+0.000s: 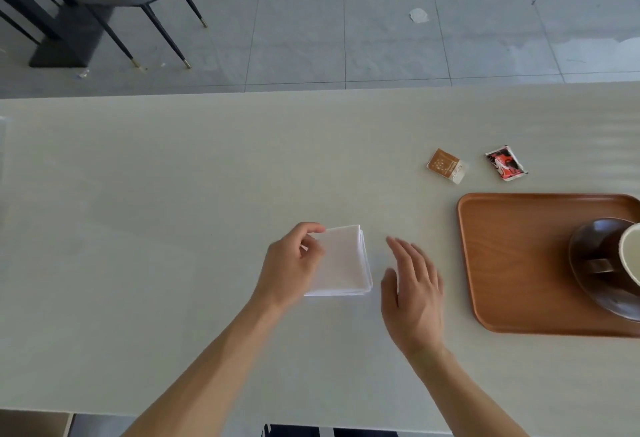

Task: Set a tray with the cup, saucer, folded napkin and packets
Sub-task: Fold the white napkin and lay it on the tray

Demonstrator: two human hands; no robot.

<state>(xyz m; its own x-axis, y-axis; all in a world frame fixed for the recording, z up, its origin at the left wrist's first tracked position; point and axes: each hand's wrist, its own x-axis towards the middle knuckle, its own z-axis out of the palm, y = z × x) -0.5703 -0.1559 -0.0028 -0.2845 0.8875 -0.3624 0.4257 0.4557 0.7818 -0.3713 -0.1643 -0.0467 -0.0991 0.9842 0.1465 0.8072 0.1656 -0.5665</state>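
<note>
Napkin (pixel 343 261), white and folded into a thick square, lies flat on the pale table (pixel 173 228) between our two hands. Bare tabletop spreads wide beyond our left hand and ahead of both hands, up to the table's far edge, with grey floor tiles past it.

Our left hand (pixel 291 263) rests on the napkin's left edge, its fingers curled and the thumb and forefinger pinched on the napkin's far-left corner. Our right hand (pixel 414 293) sits just beside the napkin's right edge, apart from it, fingers spread and nearly straight, holding nothing.

Further right of the right hand sits a brown wooden tray (pixel 512 263), its raised rim nearest us. On the tray's far right side stands a dark saucer (pixel 595 298) carrying a dark cup (pixel 623 256) with a pale inside, both cut off by the frame. Ahead of the right hand and beyond the tray's far rim lie two packets on the table, an orange-brown packet (pixel 446 165) and a red and black packet (pixel 506 163), near each other but apart.
</note>
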